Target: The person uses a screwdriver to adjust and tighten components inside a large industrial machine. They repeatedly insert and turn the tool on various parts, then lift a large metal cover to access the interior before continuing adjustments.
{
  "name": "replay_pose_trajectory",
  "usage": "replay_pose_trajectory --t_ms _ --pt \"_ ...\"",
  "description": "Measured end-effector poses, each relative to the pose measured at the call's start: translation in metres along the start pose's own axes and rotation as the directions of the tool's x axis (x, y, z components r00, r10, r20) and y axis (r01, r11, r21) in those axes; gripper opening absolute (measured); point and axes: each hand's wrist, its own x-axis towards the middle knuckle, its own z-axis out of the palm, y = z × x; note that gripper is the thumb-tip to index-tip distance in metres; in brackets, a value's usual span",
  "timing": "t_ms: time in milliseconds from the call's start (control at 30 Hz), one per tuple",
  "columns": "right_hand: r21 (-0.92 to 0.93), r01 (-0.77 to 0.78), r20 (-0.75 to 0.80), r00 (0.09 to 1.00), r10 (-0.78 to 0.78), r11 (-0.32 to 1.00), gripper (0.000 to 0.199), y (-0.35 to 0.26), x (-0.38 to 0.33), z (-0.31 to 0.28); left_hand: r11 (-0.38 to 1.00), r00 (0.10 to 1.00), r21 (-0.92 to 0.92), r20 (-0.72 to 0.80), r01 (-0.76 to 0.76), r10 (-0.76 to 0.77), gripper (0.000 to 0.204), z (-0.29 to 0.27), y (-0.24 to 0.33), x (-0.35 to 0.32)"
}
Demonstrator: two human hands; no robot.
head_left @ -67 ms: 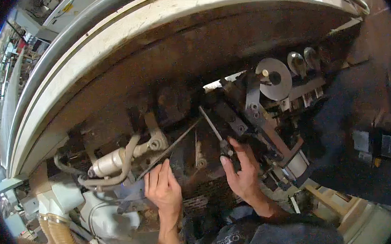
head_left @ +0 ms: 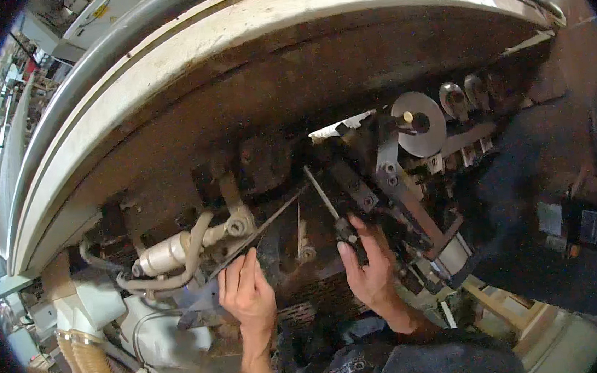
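Observation:
A slim metal bar (head_left: 271, 219) slants up and right across the dark inside of a machine. My left hand (head_left: 247, 290) is closed at its lower end, fingers pressed together against the edge; their tips are partly hidden. To the right, a tool like a screwdriver (head_left: 322, 193), with a straight metal shaft and a dark handle, points up and left. My right hand (head_left: 371, 269) grips that handle between thumb and forefinger. The shaft's tip lies close to the bar's upper end, in shadow; whether they touch I cannot tell.
A pale cylinder (head_left: 166, 253) with a bent hose sits left of my left hand. Right of the tool are black brackets and a round metal disc (head_left: 421, 124). The machine's cream curved edge (head_left: 228, 33) arches overhead. A ribbed tan duct (head_left: 90, 361) stands at lower left.

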Motion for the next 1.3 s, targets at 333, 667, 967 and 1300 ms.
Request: replay_pose_trajectory --t_ms 333,667,967,1300 --pt "-0.128 0.139 -0.077 0.986 -0.150 0.982 0.038 0.021 -0.010 0.010 0.996 0.997 -0.036 0.017 0.081 -0.081 0.019 0.005 0.004 -0.002" --pt "-0.140 0.058 -0.011 0.998 -0.061 0.988 0.038 0.018 -0.010 0.008 0.992 0.991 -0.020 0.025 0.128 -0.128 0.020 0.007 0.003 -0.009" --pt "-0.181 0.118 -0.016 0.992 -0.123 0.976 0.039 0.023 -0.008 0.012 0.979 0.980 -0.046 0.038 0.199 -0.198 0.018 0.006 0.008 -0.002" --pt "-0.179 0.122 -0.015 0.992 -0.127 0.976 0.051 0.007 -0.001 0.004 0.991 0.991 -0.040 -0.021 0.130 -0.131 0.021 -0.003 -0.005 -0.011"
